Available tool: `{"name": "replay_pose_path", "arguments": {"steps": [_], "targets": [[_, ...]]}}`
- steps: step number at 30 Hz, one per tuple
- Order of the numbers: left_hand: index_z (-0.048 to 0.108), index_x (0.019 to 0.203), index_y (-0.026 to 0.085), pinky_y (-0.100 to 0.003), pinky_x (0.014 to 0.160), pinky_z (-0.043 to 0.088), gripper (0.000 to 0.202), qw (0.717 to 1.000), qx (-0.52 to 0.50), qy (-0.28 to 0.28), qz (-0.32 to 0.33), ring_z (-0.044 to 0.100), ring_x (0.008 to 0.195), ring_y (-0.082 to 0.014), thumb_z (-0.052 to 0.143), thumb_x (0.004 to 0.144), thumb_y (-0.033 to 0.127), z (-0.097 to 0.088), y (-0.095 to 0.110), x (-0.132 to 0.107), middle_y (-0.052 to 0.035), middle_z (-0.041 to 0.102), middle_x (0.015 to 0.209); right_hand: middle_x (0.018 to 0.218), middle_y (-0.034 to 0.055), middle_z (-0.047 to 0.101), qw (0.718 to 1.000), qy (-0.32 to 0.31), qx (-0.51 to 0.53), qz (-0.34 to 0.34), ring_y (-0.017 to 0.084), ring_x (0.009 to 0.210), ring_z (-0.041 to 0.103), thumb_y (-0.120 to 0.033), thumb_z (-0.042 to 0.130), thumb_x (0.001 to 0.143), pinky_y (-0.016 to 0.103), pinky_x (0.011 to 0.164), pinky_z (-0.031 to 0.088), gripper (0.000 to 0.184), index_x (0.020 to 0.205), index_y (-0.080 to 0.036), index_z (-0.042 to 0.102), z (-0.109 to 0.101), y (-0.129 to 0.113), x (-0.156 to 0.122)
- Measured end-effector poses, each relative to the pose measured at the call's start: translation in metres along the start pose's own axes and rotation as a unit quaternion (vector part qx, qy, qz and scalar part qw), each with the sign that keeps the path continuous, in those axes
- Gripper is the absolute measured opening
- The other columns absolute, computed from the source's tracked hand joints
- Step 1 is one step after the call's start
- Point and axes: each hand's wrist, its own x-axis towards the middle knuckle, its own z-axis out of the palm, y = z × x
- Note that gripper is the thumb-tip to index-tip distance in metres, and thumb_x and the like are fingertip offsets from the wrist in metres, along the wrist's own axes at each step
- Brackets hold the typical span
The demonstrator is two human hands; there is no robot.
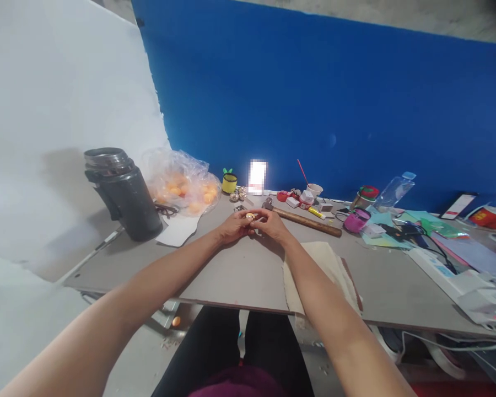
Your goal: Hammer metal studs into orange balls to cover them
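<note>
Basically L hand (232, 227) & R hand (271, 224) fingers closed on small shiny gold ball (250, 216) btwn fingertips; hammer (310, 222) just beyond.

We see a blue wall (334, 94) behind the grey counter (248, 270). A white sheet (53, 99) hangs at our left, evenly lit.

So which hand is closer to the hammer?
Right. The right hand sits just in front of the hammer; the left hand is farther left, both holding a small golden thing.
</note>
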Motion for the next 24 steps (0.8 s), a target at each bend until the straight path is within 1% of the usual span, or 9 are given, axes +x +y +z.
{"name": "replay_pose_path", "arguments": {"steps": [3, 6, 9, 11, 14, 18, 21, 24], "targets": [[0.073, 0.124, 0.013, -0.023, 0.071, 0.054, 0.059, 1.0, -0.01, 0.001, -0.014, 0.065, 0.079, -0.0121, 0.092, 0.07, 0.03, -0.003, 0.001, -0.002, -0.0118, 0.073, 0.109, 0.093, 0.0018, 0.067, 0.993, 0.038, -0.087, -0.065, 0.014, 0.074, 0.055, -0.024, 0.08, 0.068, 0.029, 0.069, 0.046, 0.042, 0.11, -0.023, 0.081, 0.001, 0.006, 0.005], [0.075, 0.121, 0.012, -0.024, 0.077, 0.055, 0.057, 1.0, -0.016, -0.015, -0.013, 0.066, 0.085, -0.0136, 0.093, 0.07, 0.028, -0.006, 0.0, -0.003, -0.013, 0.072, 0.112, 0.089, 0.0021, 0.066, 0.978, 0.038, -0.169, -0.114, 0.018, 0.083, 0.055, -0.026, 0.079, 0.076, 0.031, 0.077, 0.045, 0.035, 0.111, -0.027, 0.083, 0.003, 0.01, 0.009], [0.076, 0.118, 0.011, -0.026, 0.083, 0.055, 0.052, 0.999, -0.027, -0.017, -0.009, 0.068, 0.091, -0.0154, 0.092, 0.071, 0.026, -0.01, -0.003, -0.004, -0.0149, 0.072, 0.116, 0.086, 0.0024, 0.064, 0.961, 0.035, -0.237, -0.138, 0.02, 0.085, 0.055, -0.028, 0.077, 0.083, 0.032, 0.079, 0.044, 0.029, 0.112, -0.031, 0.083, 0.004, 0.012, 0.009], [0.076, 0.116, 0.01, -0.029, 0.088, 0.056, 0.05, 0.999, -0.039, -0.013, -0.012, 0.069, 0.095, -0.0171, 0.092, 0.071, 0.024, -0.013, -0.004, -0.004, -0.0158, 0.072, 0.117, 0.091, 0.0029, 0.065, 0.952, 0.034, -0.262, -0.153, 0.02, 0.086, 0.057, -0.03, 0.075, 0.087, 0.032, 0.08, 0.045, 0.027, 0.113, -0.032, 0.082, 0.005, 0.013, 0.008], [0.076, 0.116, 0.009, -0.032, 0.095, 0.055, 0.05, 0.998, -0.059, -0.018, -0.015, 0.07, 0.098, -0.0188, 0.092, 0.071, 0.023, -0.015, -0.006, -0.003, -0.0159, 0.073, 0.116, 0.099, 0.0046, 0.066, 0.935, 0.032, -0.302, -0.182, 0.02, 0.09, 0.059, -0.031, 0.072, 0.091, 0.032, 0.082, 0.045, 0.026, 0.115, -0.03, 0.081, 0.005, 0.014, 0.006], [0.076, 0.115, 0.009, -0.034, 0.097, 0.055, 0.05, 0.996, -0.074, -0.039, -0.012, 0.071, 0.098, -0.0193, 0.092, 0.07, 0.022, -0.017, -0.006, -0.004, -0.0157, 0.076, 0.112, 0.108, 0.0085, 0.069, 0.901, 0.038, -0.376, -0.213, 0.023, 0.097, 0.061, -0.032, 0.069, 0.094, 0.033, 0.086, 0.045, 0.025, 0.116, -0.027, 0.079, 0.006, 0.012, 0.003], [0.076, 0.113, 0.009, -0.034, 0.097, 0.055, 0.048, 0.995, -0.08, -0.059, -0.013, 0.072, 0.096, -0.0195, 0.092, 0.07, 0.021, -0.021, -0.007, -0.003, -0.0166, 0.077, 0.11, 0.111, 0.0105, 0.07, 0.873, 0.035, -0.428, -0.232, 0.024, 0.101, 0.062, -0.031, 0.065, 0.097, 0.033, 0.087, 0.047, 0.026, 0.117, -0.024, 0.078, 0.008, 0.011, 0.003], [0.076, 0.11, 0.008, -0.033, 0.096, 0.055, 0.042, 0.994, -0.083, -0.066, -0.012, 0.073, 0.094, -0.0193, 0.09, 0.072, 0.019, -0.025, -0.009, -0.002, -0.0167, 0.078, 0.107, 0.11, 0.0101, 0.071, 0.856, 0.041, -0.453, -0.244, 0.023, 0.101, 0.063, -0.031, 0.063, 0.098, 0.032, 0.088, 0.048, 0.025, 0.116, -0.023, 0.078, 0.01, 0.013, 0.004]]}}
